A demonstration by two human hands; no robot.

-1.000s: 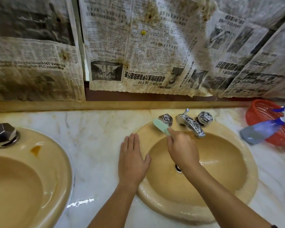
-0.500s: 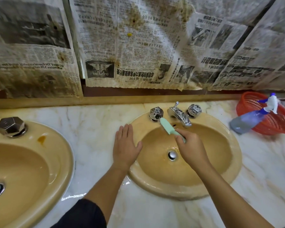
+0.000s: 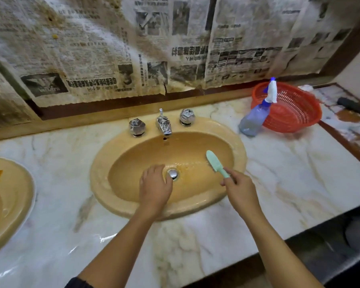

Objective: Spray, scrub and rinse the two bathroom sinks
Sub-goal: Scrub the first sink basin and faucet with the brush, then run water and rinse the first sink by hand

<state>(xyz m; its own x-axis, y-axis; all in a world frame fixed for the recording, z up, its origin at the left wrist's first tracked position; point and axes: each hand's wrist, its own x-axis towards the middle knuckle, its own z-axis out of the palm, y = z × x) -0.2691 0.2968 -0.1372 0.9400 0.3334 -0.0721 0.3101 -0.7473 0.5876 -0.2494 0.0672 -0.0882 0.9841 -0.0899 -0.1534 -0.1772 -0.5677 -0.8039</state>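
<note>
Scrubbing the right-hand side of a tan oval sink [image 3: 104, 163], the person's right hand [image 3: 240, 191] pinches the handle of a mint-green brush [image 3: 215, 164], whose bristled head presses on the wet basin wall. Half a second ago that brush was up by the chrome faucet [image 3: 164, 125]; it has since swung down and to the right. The left hand [image 3: 154, 189], which earlier lay flat on the sink's left rim, now rests inside the bowl, fingers loosely bent and holding nothing, just beside the chrome drain plug [image 3: 173, 173]. Part of a second tan sink [image 3: 19, 183] shows at the left of the marble counter [image 3: 279, 163]. A blue spray bottle [image 3: 256, 117] leans against a red basket [image 3: 295, 113] at the back right.
</note>
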